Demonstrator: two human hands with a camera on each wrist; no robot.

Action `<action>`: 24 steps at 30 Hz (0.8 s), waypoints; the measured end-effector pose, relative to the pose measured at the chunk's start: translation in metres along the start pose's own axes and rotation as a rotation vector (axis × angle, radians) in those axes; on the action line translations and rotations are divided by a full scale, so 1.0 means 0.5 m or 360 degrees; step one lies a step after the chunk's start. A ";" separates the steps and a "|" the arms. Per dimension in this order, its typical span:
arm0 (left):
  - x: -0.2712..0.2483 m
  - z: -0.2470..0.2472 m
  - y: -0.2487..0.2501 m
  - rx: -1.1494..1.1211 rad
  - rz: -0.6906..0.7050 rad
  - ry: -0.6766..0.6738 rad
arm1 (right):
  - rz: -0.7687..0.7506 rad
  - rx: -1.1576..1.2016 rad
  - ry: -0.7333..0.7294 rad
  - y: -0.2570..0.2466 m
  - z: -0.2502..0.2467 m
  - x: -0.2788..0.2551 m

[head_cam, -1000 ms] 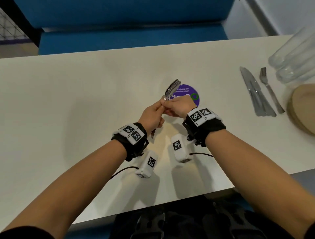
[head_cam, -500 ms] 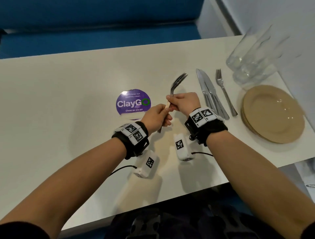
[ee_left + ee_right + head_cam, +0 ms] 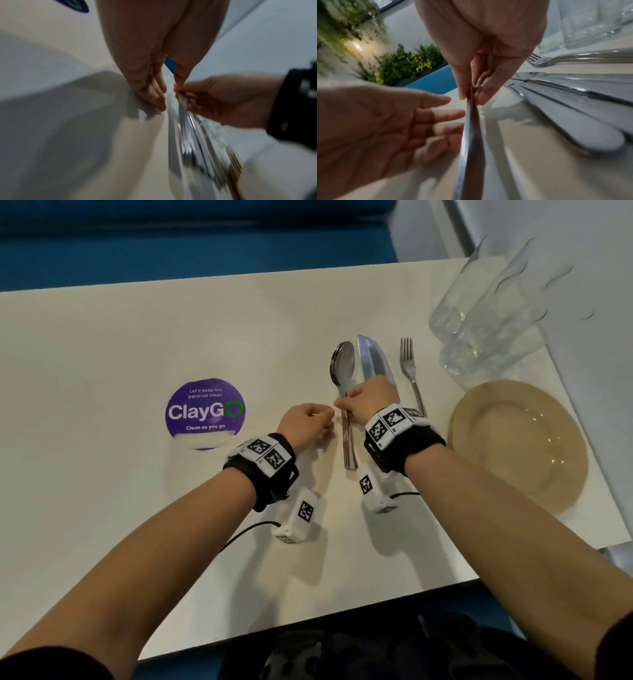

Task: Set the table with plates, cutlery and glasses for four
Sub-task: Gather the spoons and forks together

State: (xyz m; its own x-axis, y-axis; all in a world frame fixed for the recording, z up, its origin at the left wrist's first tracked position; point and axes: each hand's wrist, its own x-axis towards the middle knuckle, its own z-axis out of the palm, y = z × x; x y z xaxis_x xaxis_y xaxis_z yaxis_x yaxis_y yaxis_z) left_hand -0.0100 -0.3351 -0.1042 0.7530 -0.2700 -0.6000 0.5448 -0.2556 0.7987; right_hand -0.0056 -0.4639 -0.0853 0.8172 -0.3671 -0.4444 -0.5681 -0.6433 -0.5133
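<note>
A stack of spoons [image 3: 343, 364] lies lengthwise on the white table [image 3: 102, 354], just left of the knives [image 3: 375, 361]. My right hand [image 3: 342, 404] pinches the spoon handles [image 3: 471, 135] near the neck between thumb and fingers. My left hand [image 3: 327, 419] hovers just left of the handles with relaxed fingers [image 3: 447, 112] and holds nothing. A single fork [image 3: 409, 364] lies right of the knives. Several clear glasses [image 3: 486, 313] stand at the far right. A stack of tan plates [image 3: 520, 440] sits in front of them.
A round purple ClayGo sticker [image 3: 205, 412] is on the table left of my hands. A blue bench [image 3: 205, 244] runs along the far side. The table's right edge is close behind the plates and glasses, and its near edge is under my forearms.
Both hands held the spoon bundle up in the air before. Now the right hand has brought it down beside the knives, and the left hand has let go.
</note>
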 end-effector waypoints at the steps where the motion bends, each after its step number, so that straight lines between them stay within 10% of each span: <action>1: 0.006 0.007 0.009 -0.0051 0.0002 0.0078 | -0.0030 -0.0120 0.0002 0.005 -0.002 0.007; 24: 0.070 0.063 0.051 0.0266 0.0094 0.0229 | -0.0204 -0.0313 0.0099 0.039 -0.003 -0.003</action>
State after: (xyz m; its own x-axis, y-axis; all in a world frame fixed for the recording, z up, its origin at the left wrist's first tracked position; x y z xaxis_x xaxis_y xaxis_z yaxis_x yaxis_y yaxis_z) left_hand 0.0188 -0.3804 -0.1064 0.8332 -0.1570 -0.5301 0.4383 -0.3969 0.8065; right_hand -0.0177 -0.4770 -0.0936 0.8893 -0.3109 -0.3354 -0.4344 -0.8035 -0.4070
